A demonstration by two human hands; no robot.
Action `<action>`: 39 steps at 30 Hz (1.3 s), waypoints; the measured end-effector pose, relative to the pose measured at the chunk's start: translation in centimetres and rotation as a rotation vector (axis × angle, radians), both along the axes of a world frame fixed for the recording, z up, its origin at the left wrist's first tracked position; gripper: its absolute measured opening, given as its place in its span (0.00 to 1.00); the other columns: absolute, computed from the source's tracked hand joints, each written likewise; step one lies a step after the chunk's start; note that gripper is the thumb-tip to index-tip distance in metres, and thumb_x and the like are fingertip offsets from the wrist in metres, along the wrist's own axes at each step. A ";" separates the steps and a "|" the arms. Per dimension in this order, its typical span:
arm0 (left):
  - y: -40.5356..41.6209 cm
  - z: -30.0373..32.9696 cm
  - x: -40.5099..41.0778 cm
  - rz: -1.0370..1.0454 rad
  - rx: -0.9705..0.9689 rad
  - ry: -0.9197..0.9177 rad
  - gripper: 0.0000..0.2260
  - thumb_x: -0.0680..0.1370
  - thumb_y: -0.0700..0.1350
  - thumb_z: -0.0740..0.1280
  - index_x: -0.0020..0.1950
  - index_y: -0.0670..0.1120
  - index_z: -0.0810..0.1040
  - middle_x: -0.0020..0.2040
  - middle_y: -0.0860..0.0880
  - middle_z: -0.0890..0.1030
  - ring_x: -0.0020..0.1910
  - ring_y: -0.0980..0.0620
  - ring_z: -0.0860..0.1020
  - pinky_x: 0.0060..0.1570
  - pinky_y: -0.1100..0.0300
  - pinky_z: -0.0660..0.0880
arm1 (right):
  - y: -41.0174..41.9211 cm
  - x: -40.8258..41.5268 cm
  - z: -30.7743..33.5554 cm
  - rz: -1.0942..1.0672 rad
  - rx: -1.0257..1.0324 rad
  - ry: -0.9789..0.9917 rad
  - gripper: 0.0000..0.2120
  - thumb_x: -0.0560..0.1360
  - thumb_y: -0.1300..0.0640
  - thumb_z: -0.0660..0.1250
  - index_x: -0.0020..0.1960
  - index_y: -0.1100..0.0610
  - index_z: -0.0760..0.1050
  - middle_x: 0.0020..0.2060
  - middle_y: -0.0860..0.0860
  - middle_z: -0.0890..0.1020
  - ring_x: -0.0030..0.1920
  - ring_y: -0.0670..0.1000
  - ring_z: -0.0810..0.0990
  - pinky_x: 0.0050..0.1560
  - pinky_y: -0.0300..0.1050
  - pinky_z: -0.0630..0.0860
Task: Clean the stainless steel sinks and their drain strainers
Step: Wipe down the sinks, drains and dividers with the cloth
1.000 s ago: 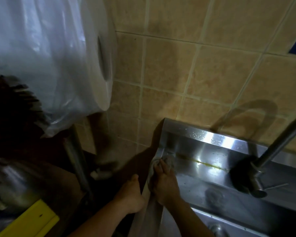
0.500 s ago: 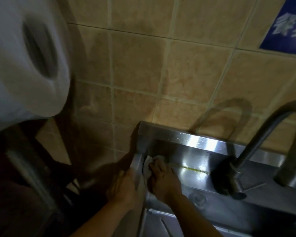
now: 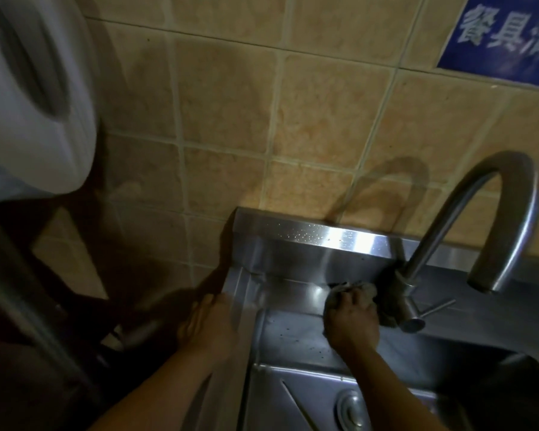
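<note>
- White paper roll [image 3: 35, 98], upper left, blurred; no print readable.
- My left hand [image 3: 210, 325]: fingers straight, lying flat on the sink's left edge, gripping nothing.
- Sink [image 3: 296, 340]: steel ledge and backsplash against the tiled wall; drain strainer [image 3: 350, 409] in the basin below.
- My right hand [image 3: 352, 318]: fingers curled round a grey cloth [image 3: 366, 289], pressing it onto the back ledge just beside the faucet [image 3: 417, 262] base.
- Blue sign [image 3: 504, 35], upper right: white characters "餐具清", remainder cropped.

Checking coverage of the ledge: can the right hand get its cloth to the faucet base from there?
Probably yes. The right hand presses the cloth right beside the faucet base, with nothing between.
</note>
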State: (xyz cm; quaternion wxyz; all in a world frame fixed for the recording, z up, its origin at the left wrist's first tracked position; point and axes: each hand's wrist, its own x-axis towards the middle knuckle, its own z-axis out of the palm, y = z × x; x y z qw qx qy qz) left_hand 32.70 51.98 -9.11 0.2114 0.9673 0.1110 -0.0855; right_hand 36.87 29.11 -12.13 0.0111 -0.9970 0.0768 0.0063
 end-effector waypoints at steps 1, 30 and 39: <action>0.1 -0.1 0.1 -0.006 0.007 -0.001 0.23 0.74 0.42 0.62 0.69 0.51 0.67 0.66 0.47 0.69 0.67 0.45 0.67 0.64 0.50 0.69 | 1.3 0.2 -0.2 0.091 -0.032 -0.031 0.23 0.79 0.54 0.57 0.71 0.63 0.64 0.69 0.64 0.66 0.68 0.63 0.65 0.70 0.59 0.60; 0.6 -0.5 2.1 0.011 0.037 -0.037 0.22 0.77 0.47 0.58 0.72 0.54 0.63 0.69 0.50 0.70 0.68 0.48 0.68 0.66 0.53 0.68 | -1.8 2.0 7.3 0.054 0.430 -0.691 0.31 0.74 0.58 0.67 0.75 0.56 0.62 0.76 0.60 0.55 0.74 0.60 0.57 0.72 0.52 0.61; 0.8 -2.1 4.3 -0.052 0.142 0.050 0.27 0.79 0.50 0.59 0.77 0.49 0.55 0.75 0.50 0.62 0.75 0.49 0.59 0.73 0.55 0.57 | 5.6 5.4 5.0 0.157 0.306 -0.532 0.35 0.71 0.67 0.66 0.75 0.58 0.59 0.75 0.63 0.59 0.73 0.72 0.53 0.73 0.66 0.52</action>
